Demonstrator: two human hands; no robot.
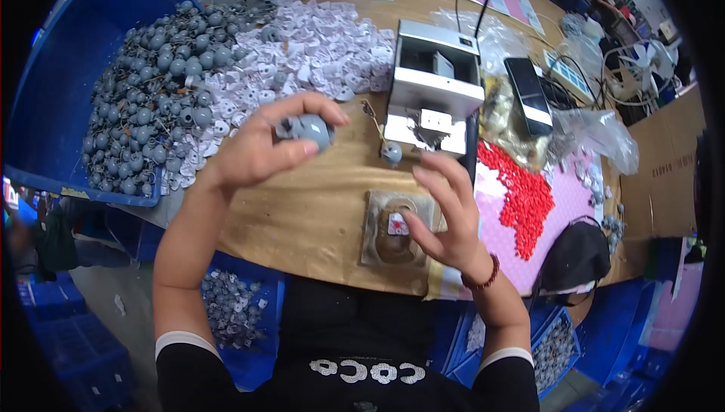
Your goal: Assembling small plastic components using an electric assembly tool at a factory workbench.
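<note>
My left hand [260, 144] is raised over the brown table [317, 208] and grips a grey round plastic part [308, 129] between thumb and fingers. My right hand [445, 216] hovers with fingers spread beside a small square part with a red spot [397, 224], which lies in a worn rectangular fixture [377, 242]. Whether the fingers touch it, I cannot tell. Another grey round part [391, 153] sits under a small silver press machine [434, 87].
A heap of grey round parts [147, 102] and a heap of white small parts [317, 46] lie at the back left, beside a blue bin [68, 80]. Red small pieces [521, 193] lie on a pink mat at right. A black pouch [578, 257] sits near the right edge.
</note>
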